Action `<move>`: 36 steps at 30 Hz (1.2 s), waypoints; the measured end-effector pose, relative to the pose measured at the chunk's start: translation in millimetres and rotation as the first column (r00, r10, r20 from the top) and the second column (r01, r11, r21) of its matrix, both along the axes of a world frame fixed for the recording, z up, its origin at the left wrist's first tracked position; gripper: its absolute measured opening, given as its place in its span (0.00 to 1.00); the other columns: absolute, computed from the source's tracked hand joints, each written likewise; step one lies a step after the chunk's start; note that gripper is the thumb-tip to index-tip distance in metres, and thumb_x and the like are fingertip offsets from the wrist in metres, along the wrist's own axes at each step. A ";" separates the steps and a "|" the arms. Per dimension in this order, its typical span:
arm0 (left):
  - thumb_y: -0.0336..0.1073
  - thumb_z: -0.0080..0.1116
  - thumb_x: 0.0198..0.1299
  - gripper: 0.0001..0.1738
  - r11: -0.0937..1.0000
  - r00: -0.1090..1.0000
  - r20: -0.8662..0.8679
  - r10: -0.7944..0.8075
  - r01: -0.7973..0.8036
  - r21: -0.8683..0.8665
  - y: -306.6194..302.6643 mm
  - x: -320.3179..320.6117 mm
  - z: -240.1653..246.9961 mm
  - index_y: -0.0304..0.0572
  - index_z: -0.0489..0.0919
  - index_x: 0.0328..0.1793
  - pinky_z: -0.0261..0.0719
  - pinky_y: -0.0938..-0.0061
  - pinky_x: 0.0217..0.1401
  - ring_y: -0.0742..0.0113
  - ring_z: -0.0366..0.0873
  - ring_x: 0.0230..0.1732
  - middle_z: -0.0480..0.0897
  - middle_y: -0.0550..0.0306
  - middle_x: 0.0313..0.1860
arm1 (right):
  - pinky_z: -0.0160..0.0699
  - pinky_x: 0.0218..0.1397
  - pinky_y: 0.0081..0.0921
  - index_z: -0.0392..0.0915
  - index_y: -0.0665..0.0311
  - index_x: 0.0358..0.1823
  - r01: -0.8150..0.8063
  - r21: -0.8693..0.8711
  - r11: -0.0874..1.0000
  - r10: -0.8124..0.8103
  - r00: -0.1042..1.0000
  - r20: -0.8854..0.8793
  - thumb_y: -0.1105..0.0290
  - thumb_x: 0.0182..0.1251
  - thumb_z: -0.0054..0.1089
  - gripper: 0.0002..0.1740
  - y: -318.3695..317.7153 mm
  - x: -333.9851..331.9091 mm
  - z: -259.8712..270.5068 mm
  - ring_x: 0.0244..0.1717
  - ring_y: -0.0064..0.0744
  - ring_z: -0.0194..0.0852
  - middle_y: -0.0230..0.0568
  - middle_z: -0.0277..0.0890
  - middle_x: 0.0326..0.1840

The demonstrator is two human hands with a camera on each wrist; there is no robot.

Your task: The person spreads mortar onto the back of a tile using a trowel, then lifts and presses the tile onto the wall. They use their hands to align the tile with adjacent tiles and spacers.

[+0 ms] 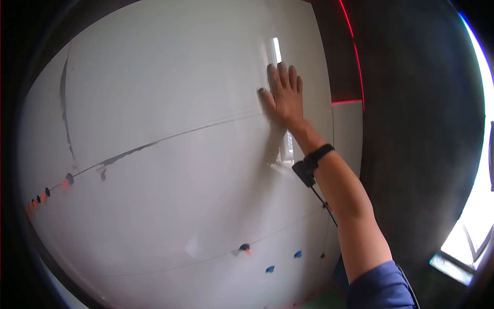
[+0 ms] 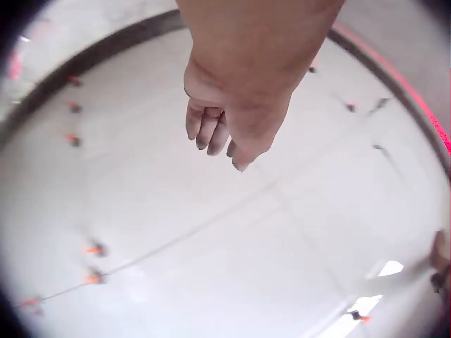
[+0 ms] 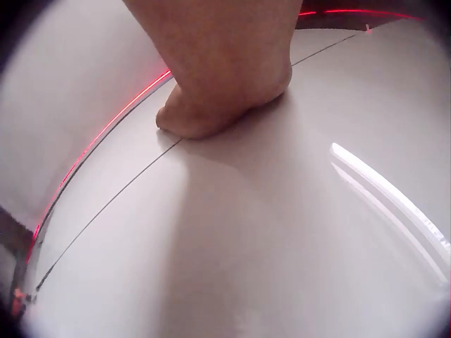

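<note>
My right hand (image 1: 289, 103) lies flat on a large glossy white tile (image 1: 206, 67), fingers straight and thumb spread out to the left. Its wrist end is beside a thin joint line (image 1: 216, 123) between tiles. From the right wrist view, the heel of the hand (image 3: 225, 105) meets the tile across that dark line, and the fingers are hidden. My left hand (image 2: 229, 123) appears only in the left wrist view, hanging in front of the tiles with fingers loosely bent and nothing visible in them.
Small black-and-orange tile spacers (image 1: 245, 247) stand along the joints, with several more at the left. Blue spacers (image 1: 270, 269) sit lower down. A red laser line (image 1: 358, 67) runs along the right side, by a dark grey wall (image 1: 417, 113). Grey mortar smears (image 1: 128, 153) mark one joint.
</note>
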State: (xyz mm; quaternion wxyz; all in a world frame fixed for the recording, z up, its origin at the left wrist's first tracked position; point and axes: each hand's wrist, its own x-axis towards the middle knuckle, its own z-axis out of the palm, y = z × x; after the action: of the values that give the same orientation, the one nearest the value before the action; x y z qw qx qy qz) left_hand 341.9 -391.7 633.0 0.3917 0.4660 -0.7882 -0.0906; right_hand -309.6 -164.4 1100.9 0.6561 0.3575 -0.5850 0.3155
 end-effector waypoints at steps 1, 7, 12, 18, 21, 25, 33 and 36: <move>0.41 0.63 0.67 0.31 0.970 0.988 0.084 0.133 -0.112 -0.216 15.4 -57.0 67.4 0.32 0.71 0.72 0.63 0.50 0.77 0.40 0.69 0.72 0.74 0.35 0.70 | 0.33 0.82 0.60 0.55 0.54 0.80 -0.004 0.007 1.000 0.004 1.000 -0.024 0.40 0.72 0.44 0.41 4.1 -3.1 4.6 0.83 0.69 0.36 0.52 0.48 0.84; 0.25 0.69 0.49 0.37 0.522 0.985 0.065 -0.160 0.141 -0.841 99.5 -298.8 370.9 0.37 0.73 0.70 0.61 0.54 0.76 0.40 0.60 0.75 0.68 0.43 0.73 | 0.28 0.82 0.64 0.57 0.48 0.80 -0.077 0.104 0.992 0.089 0.989 -0.117 0.38 0.70 0.47 0.41 21.8 -19.1 59.1 0.84 0.67 0.30 0.50 0.45 0.85; 0.39 0.80 0.41 0.56 0.677 0.990 0.122 0.065 0.046 -0.734 135.4 -398.1 457.6 0.63 0.64 0.81 0.46 0.34 0.80 0.41 0.40 0.85 0.45 0.48 0.86 | 0.31 0.80 0.68 0.60 0.49 0.78 -0.140 0.032 0.990 0.144 0.960 -0.241 0.38 0.70 0.46 0.40 17.2 -30.7 109.4 0.82 0.69 0.34 0.51 0.50 0.83; 0.47 0.80 0.41 0.58 0.709 0.989 0.138 0.053 0.061 -0.703 128.2 -399.2 468.0 0.69 0.63 0.82 0.38 0.29 0.80 0.43 0.34 0.86 0.40 0.52 0.87 | 0.32 0.81 0.68 0.60 0.50 0.78 -0.152 -0.030 0.988 0.142 0.964 -0.224 0.38 0.71 0.45 0.40 8.7 -24.2 155.4 0.82 0.70 0.37 0.50 0.50 0.83; 0.48 0.79 0.42 0.56 0.691 0.987 0.158 0.035 0.091 -0.717 118.2 -389.7 470.5 0.70 0.63 0.82 0.38 0.29 0.80 0.45 0.35 0.86 0.42 0.54 0.87 | 0.32 0.81 0.66 0.59 0.50 0.79 -0.159 -0.065 0.985 0.142 0.967 -0.212 0.37 0.71 0.44 0.41 -2.7 -15.8 175.2 0.82 0.69 0.36 0.49 0.49 0.84; 0.49 0.79 0.43 0.55 0.668 0.988 0.150 0.045 0.082 -0.740 109.9 -384.6 468.9 0.71 0.63 0.81 0.38 0.29 0.80 0.48 0.36 0.86 0.44 0.56 0.87 | 0.31 0.83 0.63 0.58 0.48 0.80 -0.110 -0.034 0.993 0.102 0.976 -0.191 0.37 0.71 0.42 0.41 -13.5 -1.4 194.0 0.84 0.65 0.34 0.45 0.47 0.85; 0.54 0.77 0.44 0.52 0.665 0.980 0.182 0.079 0.084 -0.742 117.4 -384.4 475.7 0.76 0.66 0.79 0.43 0.22 0.76 0.42 0.35 0.86 0.41 0.51 0.87 | 0.34 0.82 0.62 0.57 0.48 0.80 -0.031 -0.015 0.999 0.028 0.978 -0.206 0.35 0.72 0.38 0.41 -23.0 10.3 219.0 0.83 0.58 0.39 0.39 0.49 0.85; 0.55 0.77 0.43 0.52 0.673 0.981 0.185 0.065 0.094 -0.734 115.8 -387.2 477.8 0.75 0.67 0.79 0.45 0.19 0.74 0.39 0.33 0.86 0.40 0.49 0.87 | 0.33 0.82 0.63 0.57 0.48 0.80 -0.062 -0.004 0.998 0.059 0.976 -0.211 0.35 0.72 0.37 0.41 -23.1 3.2 222.1 0.83 0.58 0.40 0.39 0.50 0.84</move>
State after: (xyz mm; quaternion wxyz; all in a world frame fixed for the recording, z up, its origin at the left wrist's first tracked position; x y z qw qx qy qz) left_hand -45.3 -275.9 1110.7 0.4666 0.2678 -0.7954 0.2790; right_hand -306.4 -187.5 1323.0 0.7064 0.4031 -0.4992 0.2988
